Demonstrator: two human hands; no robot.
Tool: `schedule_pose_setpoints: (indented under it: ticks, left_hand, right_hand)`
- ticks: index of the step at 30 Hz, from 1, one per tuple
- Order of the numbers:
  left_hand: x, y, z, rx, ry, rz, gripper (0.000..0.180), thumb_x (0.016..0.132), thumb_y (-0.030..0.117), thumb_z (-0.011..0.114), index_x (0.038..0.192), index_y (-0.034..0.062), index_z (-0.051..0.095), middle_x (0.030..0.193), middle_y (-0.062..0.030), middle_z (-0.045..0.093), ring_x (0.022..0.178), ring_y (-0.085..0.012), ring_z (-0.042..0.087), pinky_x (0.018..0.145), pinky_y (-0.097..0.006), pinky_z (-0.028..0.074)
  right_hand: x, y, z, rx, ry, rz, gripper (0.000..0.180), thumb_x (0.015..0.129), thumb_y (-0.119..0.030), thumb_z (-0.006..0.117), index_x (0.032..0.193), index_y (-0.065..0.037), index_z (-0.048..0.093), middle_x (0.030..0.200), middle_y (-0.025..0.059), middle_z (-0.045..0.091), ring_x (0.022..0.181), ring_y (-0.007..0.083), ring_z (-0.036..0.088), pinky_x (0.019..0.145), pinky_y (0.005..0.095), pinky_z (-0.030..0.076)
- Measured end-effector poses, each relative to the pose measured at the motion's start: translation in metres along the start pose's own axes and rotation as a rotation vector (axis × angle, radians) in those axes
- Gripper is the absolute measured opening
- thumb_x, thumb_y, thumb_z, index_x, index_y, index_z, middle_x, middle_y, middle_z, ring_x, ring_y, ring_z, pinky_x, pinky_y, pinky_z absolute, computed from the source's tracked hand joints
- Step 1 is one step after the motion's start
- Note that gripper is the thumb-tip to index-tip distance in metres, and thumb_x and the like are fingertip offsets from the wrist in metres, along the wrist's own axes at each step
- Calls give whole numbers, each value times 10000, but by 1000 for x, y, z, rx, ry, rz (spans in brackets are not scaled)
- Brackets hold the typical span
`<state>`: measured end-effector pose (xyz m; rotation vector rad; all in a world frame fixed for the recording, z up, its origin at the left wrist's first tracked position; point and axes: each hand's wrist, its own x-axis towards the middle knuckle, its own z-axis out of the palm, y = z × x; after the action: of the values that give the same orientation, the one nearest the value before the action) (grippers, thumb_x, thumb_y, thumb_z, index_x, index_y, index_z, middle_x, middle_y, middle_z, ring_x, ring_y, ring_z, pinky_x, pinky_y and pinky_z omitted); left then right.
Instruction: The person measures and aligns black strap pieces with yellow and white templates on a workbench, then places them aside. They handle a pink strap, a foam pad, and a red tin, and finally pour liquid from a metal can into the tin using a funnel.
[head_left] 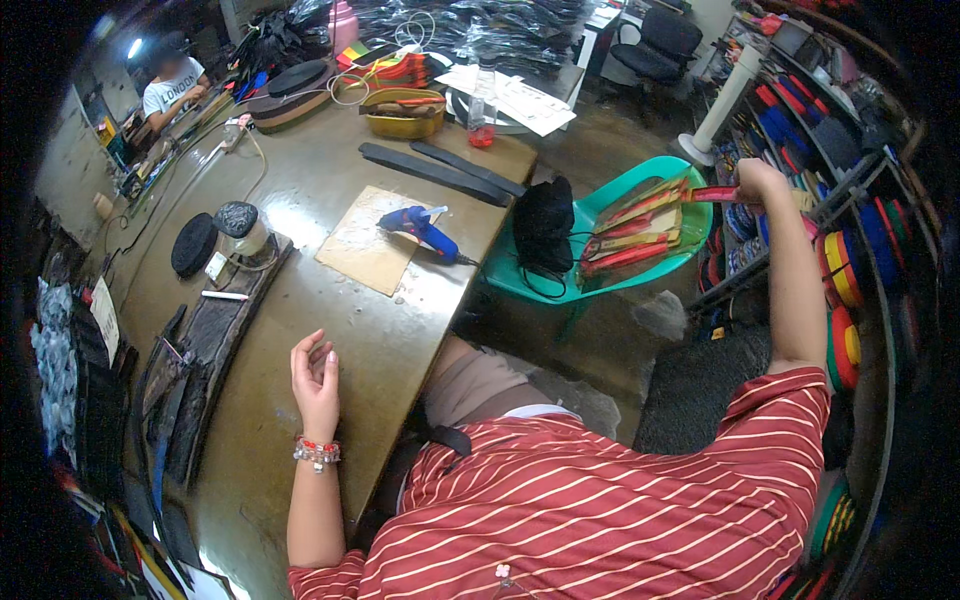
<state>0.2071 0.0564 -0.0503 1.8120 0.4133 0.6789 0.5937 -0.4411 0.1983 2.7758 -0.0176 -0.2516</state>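
Note:
My right hand [762,186] is stretched out over the right edge of a green plastic chair [600,190]. Its fingers are closed on the end of a red strap [712,194]; their tips are partly hidden. On the seat lies a pile of flat red and yellow straps [640,225], with a black cloth bundle [543,225] beside it. My left hand [316,375], a beaded bracelet at its wrist, rests at the table [370,360] with loosely curled fingers and nothing in them. Beyond it, a blue glue gun [428,235] lies on a tan board [365,240].
Left on the table are a dark strip-like slab [215,370], a white pen [225,295] and a jar with a dark lid [240,228]. Black strips [435,172], a yellow basket [402,118] and a bottle [482,115] stand farther back. Shelves of coloured rolls [840,260] line the right.

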Motion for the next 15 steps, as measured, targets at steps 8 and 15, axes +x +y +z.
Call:
schedule_pose_setpoints:
  ticks: [8, 15]
  left_hand:
    - [3, -2, -4, 47, 24, -14, 315, 890, -3, 544, 1203, 16, 512, 1233, -73, 465, 1088, -198, 552, 866, -291, 499]
    - [1, -2, -3, 60, 47, -47, 293, 893, 20, 554, 1185, 20, 529, 1194, -76, 481, 1066, -193, 562, 838, -288, 507]
  right_hand:
    - [79, 20, 14, 370, -490, -52, 208, 779, -114, 738, 958, -29, 675, 757, 102, 673, 592, 204, 650, 529, 361, 551]
    - [151, 5, 83, -105, -270, -9, 368, 721, -395, 794, 840, -60, 700, 860, 116, 702, 748, 244, 663, 687, 396, 538]
